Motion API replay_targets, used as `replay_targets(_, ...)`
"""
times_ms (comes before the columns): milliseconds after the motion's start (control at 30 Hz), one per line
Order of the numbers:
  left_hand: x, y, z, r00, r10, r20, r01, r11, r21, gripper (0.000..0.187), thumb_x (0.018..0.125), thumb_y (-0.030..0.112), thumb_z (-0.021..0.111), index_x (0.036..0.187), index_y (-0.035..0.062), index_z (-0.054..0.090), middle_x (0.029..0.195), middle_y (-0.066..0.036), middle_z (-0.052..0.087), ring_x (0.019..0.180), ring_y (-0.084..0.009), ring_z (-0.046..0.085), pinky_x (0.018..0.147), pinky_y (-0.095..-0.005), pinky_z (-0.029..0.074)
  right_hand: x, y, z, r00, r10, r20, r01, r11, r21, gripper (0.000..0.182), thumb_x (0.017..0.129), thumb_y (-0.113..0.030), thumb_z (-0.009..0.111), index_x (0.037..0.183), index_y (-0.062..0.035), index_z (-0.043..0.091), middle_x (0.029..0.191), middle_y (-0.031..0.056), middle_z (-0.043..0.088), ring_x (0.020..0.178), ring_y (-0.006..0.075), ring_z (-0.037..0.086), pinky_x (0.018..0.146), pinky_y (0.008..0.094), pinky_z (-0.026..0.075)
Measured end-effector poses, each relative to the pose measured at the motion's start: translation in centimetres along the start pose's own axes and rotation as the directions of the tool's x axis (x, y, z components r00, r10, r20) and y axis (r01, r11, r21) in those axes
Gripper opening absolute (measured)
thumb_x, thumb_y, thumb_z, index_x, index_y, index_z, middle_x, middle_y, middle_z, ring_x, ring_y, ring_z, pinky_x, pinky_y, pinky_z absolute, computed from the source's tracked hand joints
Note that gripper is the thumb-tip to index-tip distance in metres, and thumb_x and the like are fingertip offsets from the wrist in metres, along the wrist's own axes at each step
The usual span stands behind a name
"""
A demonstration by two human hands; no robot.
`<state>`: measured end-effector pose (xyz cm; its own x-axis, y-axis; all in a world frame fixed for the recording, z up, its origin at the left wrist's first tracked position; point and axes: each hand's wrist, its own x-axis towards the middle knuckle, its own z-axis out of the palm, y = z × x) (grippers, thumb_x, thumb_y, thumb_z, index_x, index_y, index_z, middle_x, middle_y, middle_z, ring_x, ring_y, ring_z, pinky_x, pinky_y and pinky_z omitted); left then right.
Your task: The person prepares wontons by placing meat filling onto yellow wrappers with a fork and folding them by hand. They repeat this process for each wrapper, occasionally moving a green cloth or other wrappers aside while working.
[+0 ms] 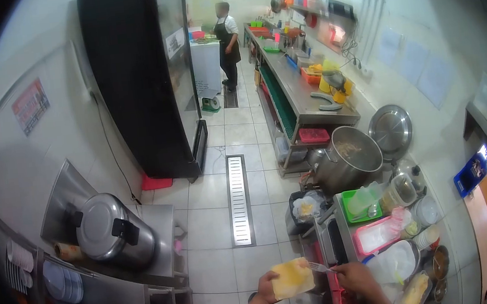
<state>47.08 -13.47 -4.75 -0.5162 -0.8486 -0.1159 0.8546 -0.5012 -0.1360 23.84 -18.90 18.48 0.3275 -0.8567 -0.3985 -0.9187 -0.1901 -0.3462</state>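
Observation:
At the bottom middle, my left hand (267, 288) is closed on the edge of a flat, squarish pale-yellow piece (293, 279), whose kind I cannot make out. My right hand (356, 279) grips the handle of a fork (320, 268). The fork's tines point left and meet or overlap the right edge of the yellow piece. To the right of my right hand are a white bowl (392, 260) and a clear container with yellow food (415, 292).
A large stockpot (348, 162) stands at the right beyond a green tray (355, 211) and a pink tray (374, 236). At the left is a lidded steel pot (115, 231). A floor drain (238, 200) runs ahead. Another person (227, 44) stands far back beside a tall fridge (141, 85).

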Motion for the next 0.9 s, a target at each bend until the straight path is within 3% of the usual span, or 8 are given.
replay_targets(67,0.4,1.1,-0.6,1.0,-0.008,0.005,0.008,1.0,-0.01,0.081,0.073,0.021,0.056,0.145,-0.0054,0.03,0.144,-0.02,0.04,0.138,-0.0362,0.037,0.116,-0.0518,0.029,1.1,-1.0,-0.3,0.999,-0.029,-0.031,0.027,0.998,-0.061,0.037,0.084,-0.025,0.05,0.114,-0.0193,0.072,0.087,0.0183,0.07,0.083,0.0356,0.068,0.08,0.0433,0.054)
replay_targets(200,1.1,2.9,0.0,0.999,-0.008,0.045,0.011,0.998,-0.067,0.08,0.074,0.02,0.056,0.146,-0.0052,0.029,0.146,-0.018,0.039,0.139,-0.0357,0.037,0.116,-0.0531,0.029,2.1,-3.3,-1.5,0.999,0.024,-0.027,-0.025,0.998,-0.051,0.035,0.085,-0.024,0.051,0.111,-0.0152,0.072,0.095,0.0188,0.07,0.089,0.0388,0.066,0.083,0.048,0.052)
replay_targets(300,1.0,4.3,3.3,0.997,-0.008,0.081,0.014,0.997,-0.075,0.08,0.075,0.019,0.055,0.146,-0.0045,0.028,0.148,-0.017,0.039,0.139,-0.0355,0.037,0.116,-0.0537,0.029,2.7,-3.7,-2.0,0.999,0.031,-0.029,-0.032,0.999,-0.006,0.034,0.085,-0.025,0.052,0.111,-0.0145,0.073,0.095,0.0189,0.069,0.089,0.039,0.066,0.083,0.0476,0.052)
replay_targets(367,0.9,5.0,5.2,0.994,-0.009,0.107,0.015,0.998,-0.061,0.08,0.075,0.019,0.055,0.147,-0.004,0.028,0.148,-0.017,0.038,0.14,-0.0355,0.036,0.116,-0.0539,0.028,3.0,-3.8,-2.2,0.998,0.005,-0.067,-0.002,0.999,0.047,0.035,0.084,-0.023,0.054,0.111,-0.0113,0.072,0.082,0.0166,0.07,0.08,0.033,0.069,0.079,0.041,0.054)
replay_targets(900,0.2,7.7,5.9,0.981,0.042,0.189,-0.024,0.995,-0.093,0.082,0.077,0.02,0.057,0.15,-0.0015,0.026,0.152,-0.02,0.035,0.141,-0.0394,0.034,0.117,-0.0557,0.025,5.0,-4.9,-2.0,0.994,-0.003,-0.113,0.013,0.996,0.088,0.035,0.084,-0.02,0.051,0.109,-0.0042,0.07,0.081,0.0212,0.068,0.075,0.0328,0.069,0.076,0.0409,0.054)
